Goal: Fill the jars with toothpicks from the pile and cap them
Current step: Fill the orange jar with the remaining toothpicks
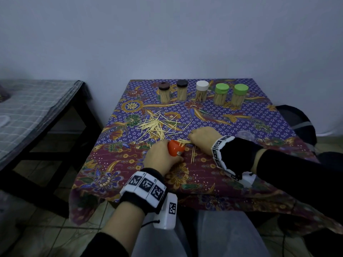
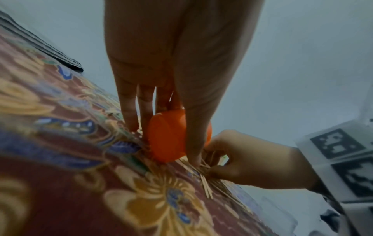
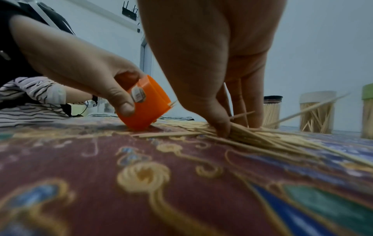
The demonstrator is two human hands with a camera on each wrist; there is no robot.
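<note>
My left hand [image 1: 161, 156] grips an orange container [image 1: 175, 147] tilted on its edge on the patterned tablecloth [image 1: 232, 119], its mouth turned toward my right hand. In the right wrist view the orange container [image 3: 148, 102] shows a sticker, and a toothpick tip pokes from its mouth. My right hand [image 1: 201, 138] pinches a bundle of toothpicks [image 3: 260, 135] against the cloth, right beside that mouth. The loose toothpick pile [image 1: 156, 127] lies just behind both hands. In the left wrist view my fingers wrap the orange container [image 2: 167, 137].
Several capped jars of toothpicks stand in a row at the back: two brown-capped [image 1: 164, 92], one white-capped [image 1: 202, 90], two green-capped [image 1: 240, 94]. A clear round object [image 1: 245, 135] lies right of my right hand. A bed [image 1: 37, 104] stands to the left.
</note>
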